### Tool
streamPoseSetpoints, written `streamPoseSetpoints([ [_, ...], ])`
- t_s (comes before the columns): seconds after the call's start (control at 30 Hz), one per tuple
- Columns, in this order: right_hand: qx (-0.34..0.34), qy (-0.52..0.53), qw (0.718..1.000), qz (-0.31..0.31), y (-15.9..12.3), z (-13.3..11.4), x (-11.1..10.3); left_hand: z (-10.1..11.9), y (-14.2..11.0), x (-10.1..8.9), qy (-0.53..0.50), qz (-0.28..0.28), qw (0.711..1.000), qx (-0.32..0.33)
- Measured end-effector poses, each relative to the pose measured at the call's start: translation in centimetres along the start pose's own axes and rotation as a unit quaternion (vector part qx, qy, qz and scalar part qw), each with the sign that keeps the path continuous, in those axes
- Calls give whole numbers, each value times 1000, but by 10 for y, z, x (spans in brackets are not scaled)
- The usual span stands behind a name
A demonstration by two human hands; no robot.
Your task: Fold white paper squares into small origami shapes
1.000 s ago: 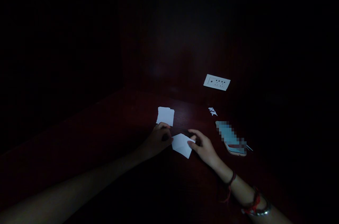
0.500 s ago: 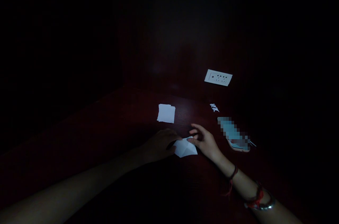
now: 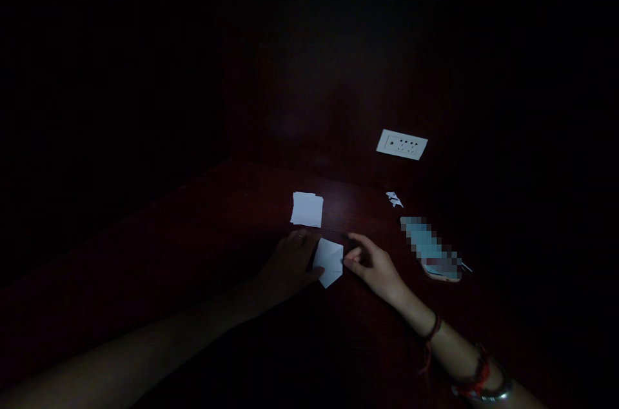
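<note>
A small white sheet of paper [image 3: 329, 260], folded to a five-sided shape with crease lines, lies between my hands low over the dark table. My left hand [image 3: 289, 265] is in shadow, its thumb on the paper's lower left edge and its fingers along the left side, gripping it. At the right edge, my right hand [image 3: 376, 267] pinches the paper between thumb and a curled finger, while another finger stretches out above. Just beyond lies a stack of white square papers [image 3: 307, 209].
A phone [image 3: 432, 251] with a blurred screen lies on the right of the dark red table [image 3: 251, 196]. Behind it are small white paper scraps [image 3: 394, 199]. A white socket panel [image 3: 402, 144] is on the back wall. Surroundings are very dark.
The paper has turned and looks narrower, now five-sided. My right thumb has moved from its top to its right edge; my left thumb now lies on its lower left.
</note>
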State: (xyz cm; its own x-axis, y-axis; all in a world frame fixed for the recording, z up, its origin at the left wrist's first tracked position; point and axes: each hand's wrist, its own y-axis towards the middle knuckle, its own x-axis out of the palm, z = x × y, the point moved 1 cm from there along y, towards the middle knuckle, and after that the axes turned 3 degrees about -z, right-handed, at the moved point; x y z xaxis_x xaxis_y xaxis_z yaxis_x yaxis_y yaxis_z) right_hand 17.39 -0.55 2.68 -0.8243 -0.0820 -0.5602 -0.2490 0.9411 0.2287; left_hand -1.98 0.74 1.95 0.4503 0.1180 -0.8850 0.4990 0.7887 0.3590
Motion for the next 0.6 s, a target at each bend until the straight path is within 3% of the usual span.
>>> streamPoseSetpoints([
  [0.1, -11, -11, 1000, -5, 0, -4, 1, -4, 1, 3, 1, 10, 1000, -19],
  [0.6, -113, -34, 992, -45, -4, -15, 2, -7, 5, 6, -42, 15, 999, 25],
])
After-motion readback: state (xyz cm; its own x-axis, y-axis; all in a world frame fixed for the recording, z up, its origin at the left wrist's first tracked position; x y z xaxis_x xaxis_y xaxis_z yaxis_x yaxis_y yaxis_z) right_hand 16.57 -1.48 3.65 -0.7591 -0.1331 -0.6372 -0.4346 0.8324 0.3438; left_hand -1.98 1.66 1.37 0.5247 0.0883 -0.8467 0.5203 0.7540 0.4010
